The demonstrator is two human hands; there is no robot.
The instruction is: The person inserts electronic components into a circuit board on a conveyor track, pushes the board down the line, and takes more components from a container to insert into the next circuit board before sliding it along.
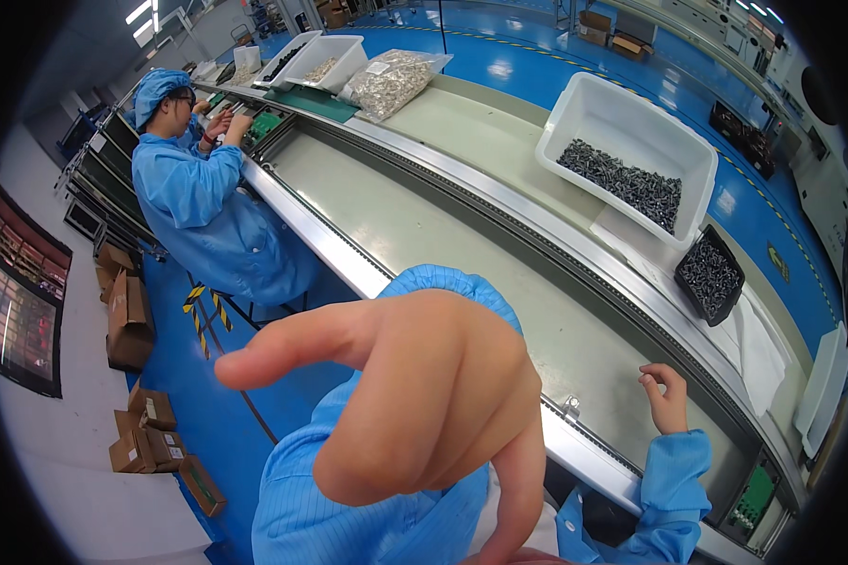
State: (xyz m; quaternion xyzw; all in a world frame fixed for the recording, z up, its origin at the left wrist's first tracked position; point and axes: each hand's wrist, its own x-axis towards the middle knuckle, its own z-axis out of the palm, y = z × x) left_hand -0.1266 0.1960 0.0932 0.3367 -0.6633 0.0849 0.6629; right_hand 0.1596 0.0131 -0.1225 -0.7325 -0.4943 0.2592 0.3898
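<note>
My left hand (443,395) is raised very close in the middle of the view and covers much of the scene behind it. One finger stretches out to the left and another digit points down, apart from the rest; the other fingers are folded over. I see nothing in this hand. Farther off to the right, my right hand (667,403) hovers over the near side of the conveyor line (575,348), fingers loosely bent, thumb and forefinger slightly apart, nothing visible between them. A green circuit board (754,496) lies in the line at the lower right.
Across the line stand a white bin (561,104) of small dark parts and a black tray (709,273) of similar parts. A clear bag (393,83) of pale parts lies farther left. At the left a co-worker (193,188) in blue handles boards. Cardboard boxes (130,320) sit on the floor.
</note>
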